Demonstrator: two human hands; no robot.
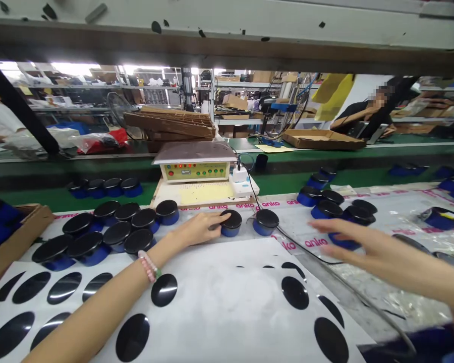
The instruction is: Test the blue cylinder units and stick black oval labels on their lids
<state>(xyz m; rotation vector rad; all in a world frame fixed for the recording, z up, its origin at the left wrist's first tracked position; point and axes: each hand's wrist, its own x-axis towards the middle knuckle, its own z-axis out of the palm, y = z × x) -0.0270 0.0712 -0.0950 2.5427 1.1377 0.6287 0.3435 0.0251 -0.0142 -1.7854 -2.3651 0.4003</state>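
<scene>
My left hand [201,228], with a beaded bracelet on its wrist, is closed at the left side of a short blue cylinder with a glossy black top [231,225]. Its index finger lies on the rim, and the thumb is partly hidden. A similar blue cylinder [266,223] stands just to the right, apart from it. My right hand [350,239], slightly blurred, hovers with spread fingers beside a group of these cylinders [326,209] and partly covers one. Below the hands lie white sheets [227,307] bearing black discs [295,292].
More blue cylinders [117,234] crowd the left, near a cardboard box [20,242]. A control box with lit indicators [196,171] and a power strip [244,184] sit behind. A black cable [306,252] crosses rightward. Overhead runs a shelf beam [227,30]. A person [363,111] sits beyond.
</scene>
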